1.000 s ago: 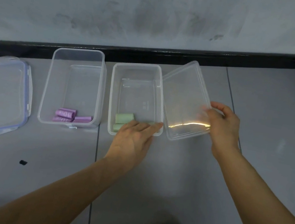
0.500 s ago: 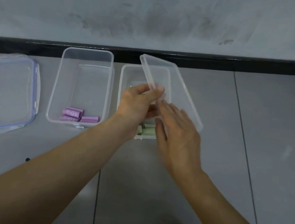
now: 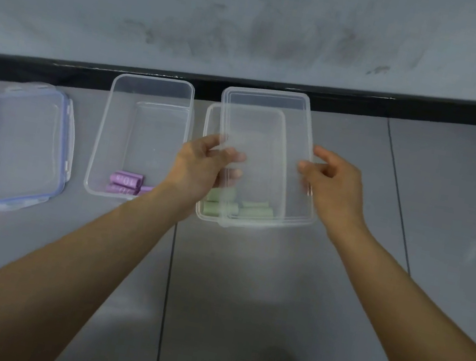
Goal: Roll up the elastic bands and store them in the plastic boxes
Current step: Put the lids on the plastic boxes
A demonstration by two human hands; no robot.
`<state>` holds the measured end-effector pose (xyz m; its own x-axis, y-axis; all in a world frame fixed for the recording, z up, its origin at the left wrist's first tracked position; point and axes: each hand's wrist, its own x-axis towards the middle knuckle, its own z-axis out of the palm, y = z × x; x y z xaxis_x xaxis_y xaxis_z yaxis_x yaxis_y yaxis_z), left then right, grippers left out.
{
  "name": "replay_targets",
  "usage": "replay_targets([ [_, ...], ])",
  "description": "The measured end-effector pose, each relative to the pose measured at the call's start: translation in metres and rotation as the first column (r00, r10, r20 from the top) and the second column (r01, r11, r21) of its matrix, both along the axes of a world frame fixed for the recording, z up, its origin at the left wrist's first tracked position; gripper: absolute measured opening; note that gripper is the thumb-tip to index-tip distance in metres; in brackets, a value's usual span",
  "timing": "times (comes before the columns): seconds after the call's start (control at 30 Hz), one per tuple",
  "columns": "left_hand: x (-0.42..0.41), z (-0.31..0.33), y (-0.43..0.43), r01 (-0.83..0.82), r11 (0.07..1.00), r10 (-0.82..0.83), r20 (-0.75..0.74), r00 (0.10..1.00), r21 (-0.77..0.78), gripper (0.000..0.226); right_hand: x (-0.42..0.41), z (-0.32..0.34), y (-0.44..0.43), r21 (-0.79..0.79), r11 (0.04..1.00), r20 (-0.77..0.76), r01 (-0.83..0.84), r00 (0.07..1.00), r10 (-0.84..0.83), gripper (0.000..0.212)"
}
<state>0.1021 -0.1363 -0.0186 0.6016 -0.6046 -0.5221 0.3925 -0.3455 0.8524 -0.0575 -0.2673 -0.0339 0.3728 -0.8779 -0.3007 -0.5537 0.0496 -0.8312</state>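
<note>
Two clear plastic boxes stand side by side on the grey floor. The left box (image 3: 150,91) holds rolled purple bands (image 3: 125,183) at its near end. The right box (image 3: 206,155) holds rolled green bands (image 3: 253,210). Above the right box, shifted slightly to the right, I hold a clear lid (image 3: 264,140) roughly flat. My left hand (image 3: 201,164) grips its left edge and my right hand (image 3: 332,186) grips its right edge.
A second lid with a blue seal and clips (image 3: 25,143) lies flat on the floor left of the boxes. A black skirting strip (image 3: 403,103) runs along the wall just behind the boxes. A floor joint (image 3: 169,279) runs toward me between my arms.
The clear lid was leaning beside the right box, held by my right hand. Both hands lifted it, turned it flat and brought it over the box with the green bands.
</note>
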Motion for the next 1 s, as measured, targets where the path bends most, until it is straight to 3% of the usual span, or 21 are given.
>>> replay_targets([
  [0.1, 0.007, -0.009, 0.002, -0.022, 0.994, -0.004, 0.232, 0.973, 0.108, 0.054, 0.011, -0.006, 0.001, 0.02, 1.0, -0.002, 0.009, 1.0, -0.009, 0.038],
  [0.17, 0.01, -0.016, 0.004, -0.036, 0.978, -0.058, 0.433, 0.899, 0.205, 0.054, 0.017, -0.008, 0.002, -0.004, 1.0, -0.037, 0.013, 0.999, -0.013, 0.038],
  [0.27, 0.012, -0.021, 0.006, -0.026, 0.937, -0.193, 0.578, 0.793, 0.348, 0.051, 0.025, -0.008, 0.003, -0.052, 0.998, -0.104, -0.019, 0.994, 0.013, 0.038],
  [0.57, 0.027, -0.019, -0.002, 0.043, 0.814, -0.448, 0.58, 0.681, 0.579, 0.049, 0.031, -0.016, 0.007, -0.064, 0.996, -0.181, -0.054, 0.983, 0.042, 0.039],
  [1.0, 0.03, -0.025, 0.001, 0.057, 0.74, -0.578, 0.59, 0.564, 0.67, 0.036, 0.032, -0.023, 0.01, -0.068, 0.995, -0.194, -0.076, 0.979, 0.062, 0.039],
])
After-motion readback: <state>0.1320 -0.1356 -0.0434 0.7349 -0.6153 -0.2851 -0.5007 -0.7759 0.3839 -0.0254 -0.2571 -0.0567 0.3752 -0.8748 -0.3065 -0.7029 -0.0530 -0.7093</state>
